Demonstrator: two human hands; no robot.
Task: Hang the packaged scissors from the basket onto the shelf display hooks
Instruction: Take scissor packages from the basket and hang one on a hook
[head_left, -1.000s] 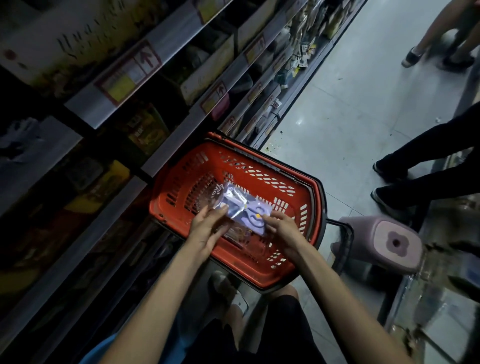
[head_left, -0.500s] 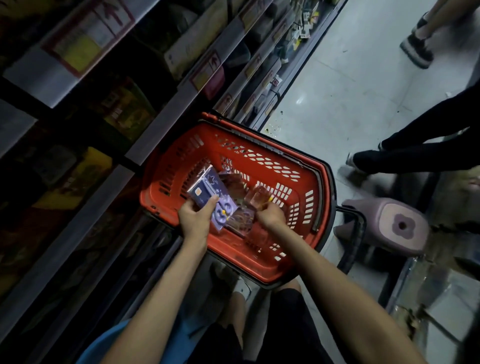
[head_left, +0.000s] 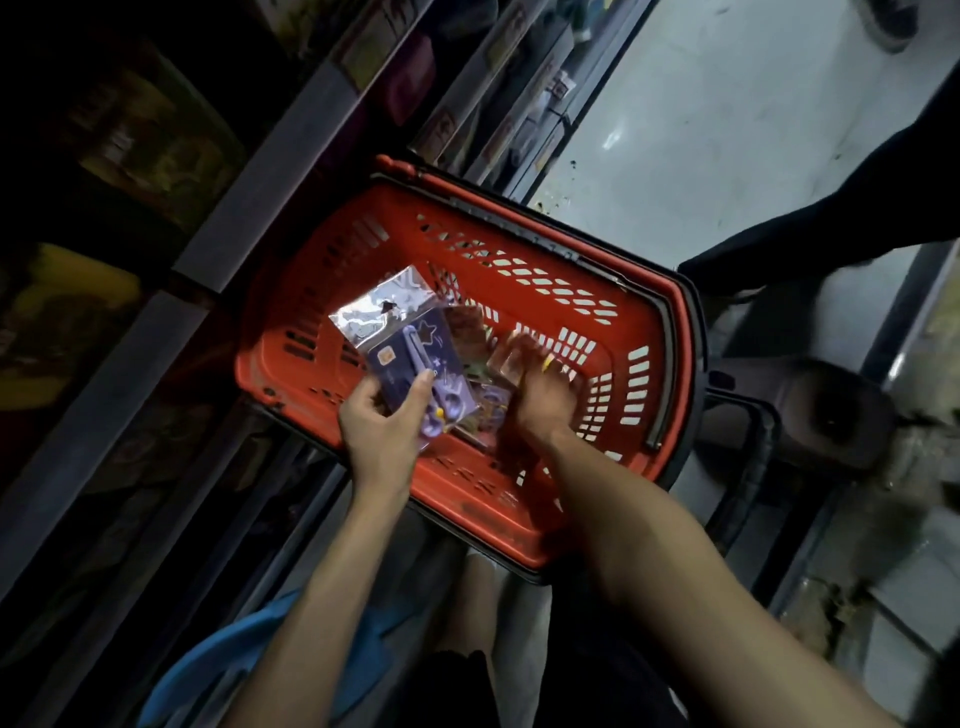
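A red plastic basket (head_left: 519, 239) stands on the floor beside the shelves. My left hand (head_left: 382, 421) holds a purple packaged scissors (head_left: 402, 343) in clear wrap, lifted above the basket's left side, thumb on its front. Reaching down inside the basket, my right hand (head_left: 545, 400) closes its curled fingers on another clear packet (head_left: 522, 353), which is blurred. More packets (head_left: 485, 415) lie on the basket floor between my hands.
Dark store shelves (head_left: 249, 197) with price tags run along the left. A purple stool (head_left: 826, 410) sits right of the basket, next to its black handle (head_left: 748, 467). Another person's dark-trousered leg (head_left: 857, 218) stands on the pale floor at right.
My left hand has lifted the purple scissors packet to the left and turned it upright. My right hand let go of it and reached deeper into the basket for another packet.
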